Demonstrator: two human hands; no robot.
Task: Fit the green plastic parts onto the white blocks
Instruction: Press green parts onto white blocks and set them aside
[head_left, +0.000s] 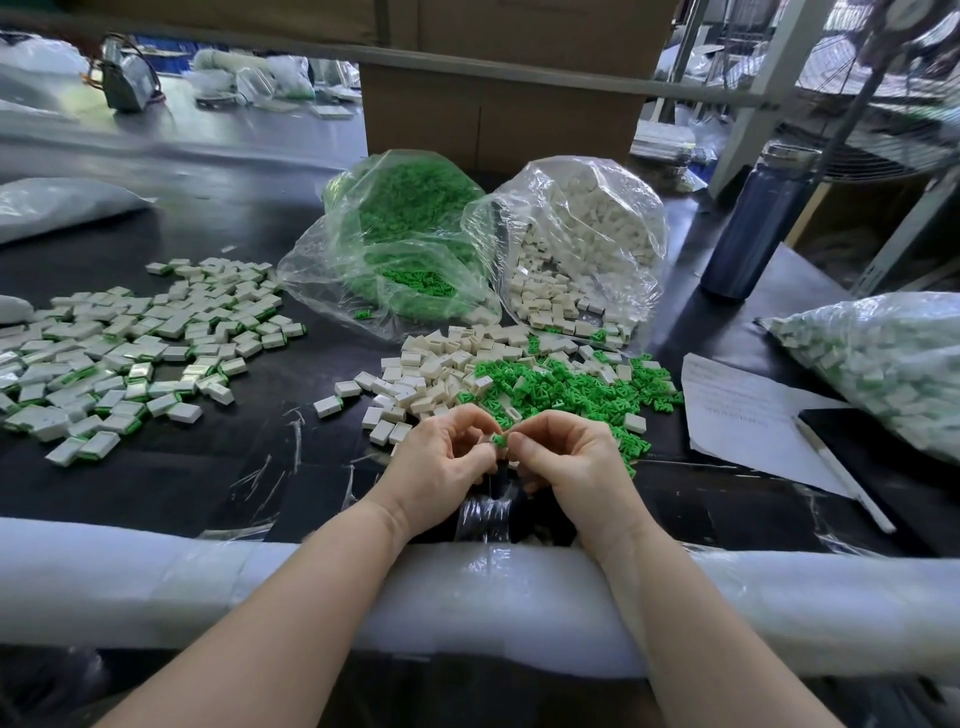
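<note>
My left hand (441, 457) and my right hand (566, 457) meet near the table's front edge. My right fingers pinch a small green plastic part (500, 440). My left fingers curl round a white block (488, 434), mostly hidden by the fingers. Just beyond the hands lie a heap of loose white blocks (431, 369) and a heap of loose green parts (571, 387). A wide spread of white blocks with green parts fitted (140, 343) covers the left of the table.
An open clear bag of green parts (400, 234) and one of white blocks (576, 244) lie behind the heaps. A dark bottle (753, 223), a paper sheet (748, 410) with a pen (841, 473) and a full bag (883, 364) sit at the right. White foam padding (208, 587) lines the front edge.
</note>
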